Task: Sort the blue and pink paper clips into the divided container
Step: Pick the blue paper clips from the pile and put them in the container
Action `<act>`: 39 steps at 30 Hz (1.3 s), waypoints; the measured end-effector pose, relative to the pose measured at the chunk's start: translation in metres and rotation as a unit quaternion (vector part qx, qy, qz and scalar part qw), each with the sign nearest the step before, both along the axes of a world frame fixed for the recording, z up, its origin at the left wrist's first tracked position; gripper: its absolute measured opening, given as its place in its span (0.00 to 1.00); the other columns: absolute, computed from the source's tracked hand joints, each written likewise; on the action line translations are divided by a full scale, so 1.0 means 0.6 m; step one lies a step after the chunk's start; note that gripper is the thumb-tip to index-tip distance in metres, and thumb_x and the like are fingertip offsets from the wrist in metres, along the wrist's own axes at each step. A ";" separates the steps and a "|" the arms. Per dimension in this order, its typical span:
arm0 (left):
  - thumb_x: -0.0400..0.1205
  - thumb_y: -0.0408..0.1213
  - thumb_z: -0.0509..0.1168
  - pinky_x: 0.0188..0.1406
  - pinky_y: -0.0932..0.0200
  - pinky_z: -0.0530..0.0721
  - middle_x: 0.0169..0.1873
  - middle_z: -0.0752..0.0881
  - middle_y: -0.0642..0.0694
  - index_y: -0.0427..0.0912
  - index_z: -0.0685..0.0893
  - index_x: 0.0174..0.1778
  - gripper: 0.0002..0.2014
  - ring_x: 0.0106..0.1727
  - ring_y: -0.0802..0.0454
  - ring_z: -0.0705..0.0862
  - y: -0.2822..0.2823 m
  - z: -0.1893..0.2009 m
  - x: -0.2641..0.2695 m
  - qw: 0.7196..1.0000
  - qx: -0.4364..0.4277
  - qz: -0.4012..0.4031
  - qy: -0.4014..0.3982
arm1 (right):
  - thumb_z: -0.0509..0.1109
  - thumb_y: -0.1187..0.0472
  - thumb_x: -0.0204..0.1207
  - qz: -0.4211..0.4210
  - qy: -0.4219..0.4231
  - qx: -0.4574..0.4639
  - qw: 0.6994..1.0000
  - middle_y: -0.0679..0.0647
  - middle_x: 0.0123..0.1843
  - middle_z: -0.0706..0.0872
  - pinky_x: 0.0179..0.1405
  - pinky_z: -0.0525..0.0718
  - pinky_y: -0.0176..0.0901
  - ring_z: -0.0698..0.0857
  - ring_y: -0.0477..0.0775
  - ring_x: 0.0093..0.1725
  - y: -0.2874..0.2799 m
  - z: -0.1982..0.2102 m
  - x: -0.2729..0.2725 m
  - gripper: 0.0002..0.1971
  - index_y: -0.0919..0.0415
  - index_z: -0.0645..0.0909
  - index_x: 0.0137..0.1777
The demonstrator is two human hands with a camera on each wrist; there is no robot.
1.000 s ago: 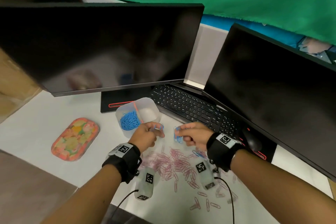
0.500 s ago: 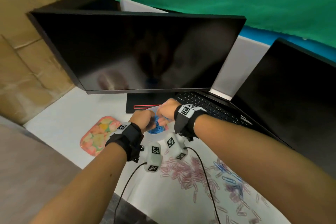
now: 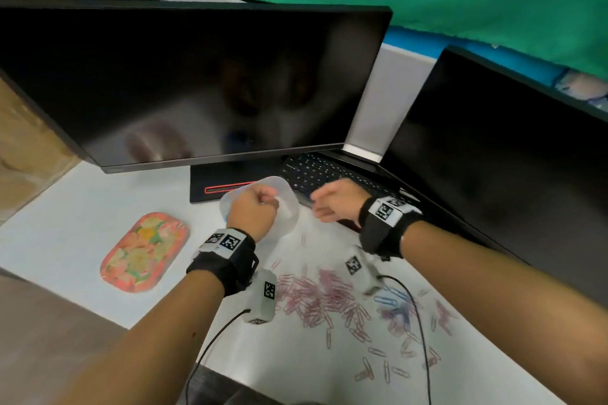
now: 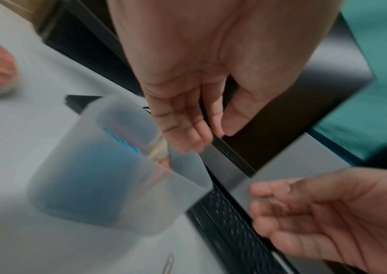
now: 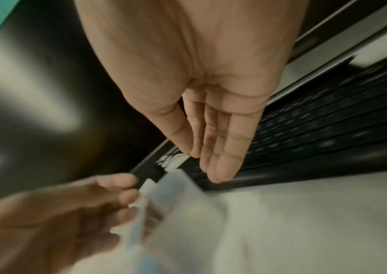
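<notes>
While blue clips point(image 4: 82, 178) are already gathered in the divided container point(image 3: 289, 204) near the desk's point(image 3: 82, 227) far edge, pink paper clips point(image 3: 316, 299) (most unsorted) are left; both the left hand point(image 3: 253, 210) and the right hand point(image 3: 335, 200) are seen relaxed, empty.

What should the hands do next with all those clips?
Probably the right hand, open and empty beside the container, should drop back to the scattered clips and pinch a few blue clips, since blue already fills one compartment and many lie unsorted on the desk.
</notes>
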State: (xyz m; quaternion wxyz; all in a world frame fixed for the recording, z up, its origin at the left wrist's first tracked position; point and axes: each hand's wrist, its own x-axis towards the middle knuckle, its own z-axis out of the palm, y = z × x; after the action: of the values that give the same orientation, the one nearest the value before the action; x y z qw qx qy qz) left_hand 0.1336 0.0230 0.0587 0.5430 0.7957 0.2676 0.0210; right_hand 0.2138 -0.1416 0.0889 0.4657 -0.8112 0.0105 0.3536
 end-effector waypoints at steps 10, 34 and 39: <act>0.77 0.33 0.63 0.45 0.66 0.76 0.47 0.87 0.51 0.48 0.87 0.49 0.10 0.49 0.50 0.85 -0.196 -0.070 -0.004 0.901 0.185 -0.387 0.065 | 0.65 0.68 0.69 0.060 -0.117 -0.287 0.949 0.48 0.40 0.89 0.47 0.82 0.36 0.86 0.52 0.43 -0.277 -0.113 -0.092 0.13 0.48 0.81 0.30; 0.78 0.32 0.60 0.47 0.57 0.85 0.42 0.87 0.48 0.50 0.78 0.38 0.07 0.47 0.47 0.85 -0.274 -0.126 -0.007 0.892 0.231 -0.368 0.122 | 0.60 0.70 0.75 0.022 -0.084 -0.128 0.988 0.49 0.41 0.85 0.36 0.77 0.29 0.84 0.48 0.42 -0.344 -0.160 -0.121 0.12 0.57 0.82 0.46; 0.78 0.30 0.59 0.42 0.62 0.82 0.32 0.86 0.51 0.52 0.82 0.50 0.12 0.38 0.54 0.85 -0.288 -0.120 -0.008 0.933 0.098 -0.324 0.120 | 0.63 0.74 0.74 -0.071 0.022 0.007 0.997 0.57 0.39 0.86 0.31 0.78 0.38 0.81 0.49 0.31 -0.347 -0.153 -0.117 0.11 0.59 0.81 0.48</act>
State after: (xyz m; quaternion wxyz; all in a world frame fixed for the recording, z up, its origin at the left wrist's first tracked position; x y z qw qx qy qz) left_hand 0.1289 -0.1496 -0.0136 0.4037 0.8849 0.0557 -0.2258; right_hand 0.1439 -0.3500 -0.0029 0.4946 -0.7973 0.0757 0.3377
